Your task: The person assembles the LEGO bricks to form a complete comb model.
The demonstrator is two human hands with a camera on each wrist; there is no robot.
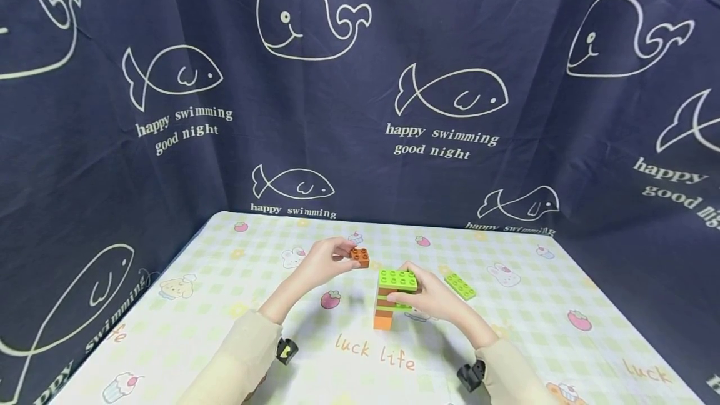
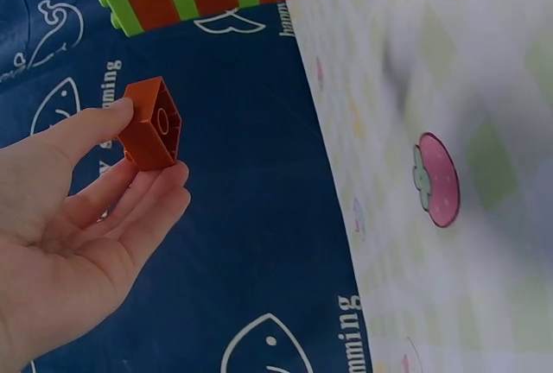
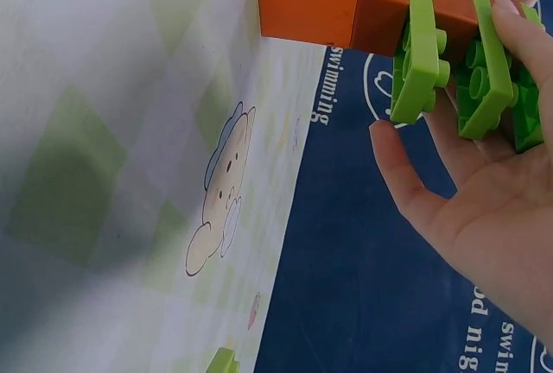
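Note:
My left hand (image 1: 325, 260) pinches a small reddish-brown toy brick (image 1: 360, 259) between thumb and fingers, studs up in the head view. In the left wrist view the hollow underside of this brick (image 2: 164, 124) shows. To its right, my right hand (image 1: 432, 295) grips an upright stack of toy bricks (image 1: 384, 320). An orange brick (image 3: 308, 0) forms the bottom; above it brown bricks alternate with bright green plates (image 3: 421, 66) that jut out to one side. A studded green plate (image 1: 397, 278) tops the stack. Whether the stack touches the table I cannot tell.
A loose green studded plate (image 1: 460, 286) lies on the table, right of the stack. The tablecloth (image 1: 281, 367) is checked, with printed cartoons and words. Dark blue curtains (image 1: 360, 142) with white fish enclose the back and sides.

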